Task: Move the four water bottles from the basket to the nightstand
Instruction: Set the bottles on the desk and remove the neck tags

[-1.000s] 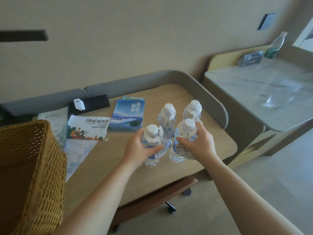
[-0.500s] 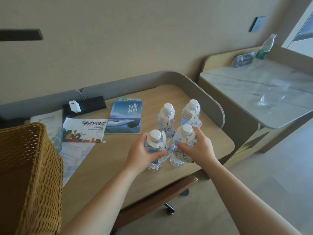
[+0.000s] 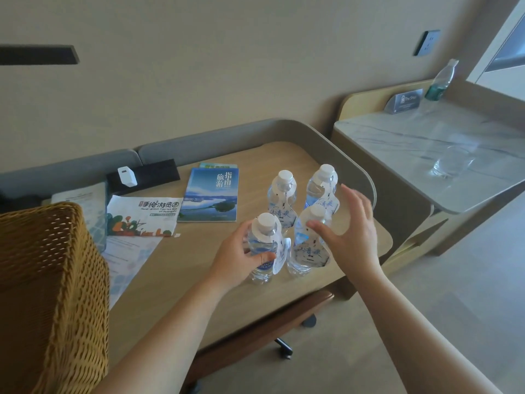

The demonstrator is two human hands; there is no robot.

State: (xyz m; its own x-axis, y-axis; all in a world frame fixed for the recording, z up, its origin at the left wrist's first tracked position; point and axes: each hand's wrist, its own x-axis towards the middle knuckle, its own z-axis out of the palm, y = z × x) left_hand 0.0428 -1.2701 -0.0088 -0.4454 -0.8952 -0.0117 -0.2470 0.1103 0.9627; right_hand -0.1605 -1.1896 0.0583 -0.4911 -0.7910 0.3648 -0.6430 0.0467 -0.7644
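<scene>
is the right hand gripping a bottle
No, the right hand is open with spread fingers beside the front right bottle, not curled round it.

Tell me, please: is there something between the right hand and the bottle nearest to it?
Nothing visible. The right hand is open, right beside the front right bottle, with no object between them. The left hand grips the front left bottle. All four bottles stand upright together on the table.

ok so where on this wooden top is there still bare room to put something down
Bare wood lies along the near edge of the tabletop, between the papers and the left hand, and a strip behind the bottles by the grey rim. The left side is crowded with the brochure, leaflet and basket.
</scene>
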